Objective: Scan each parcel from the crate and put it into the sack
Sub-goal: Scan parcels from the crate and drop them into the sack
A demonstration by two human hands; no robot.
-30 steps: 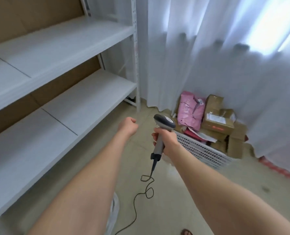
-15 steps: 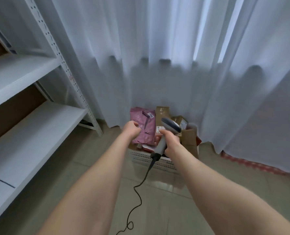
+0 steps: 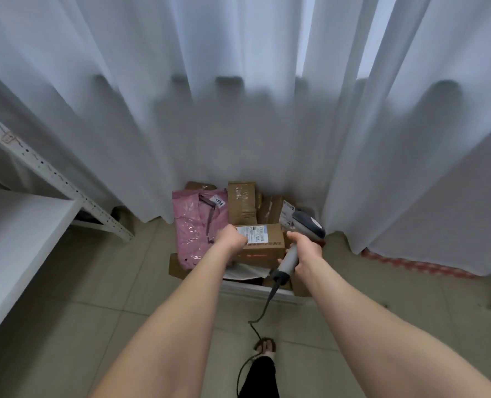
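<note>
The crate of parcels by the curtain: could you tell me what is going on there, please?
A person stands over the white crate, piled with parcels. Their left hand holds a cardboard box by its labelled top, and their right hand grips a corded barcode scanner aimed at it. A red scan line falls on the box's near side, below the label. A pink mailer bag lies just left. No sack is in view.
</note>
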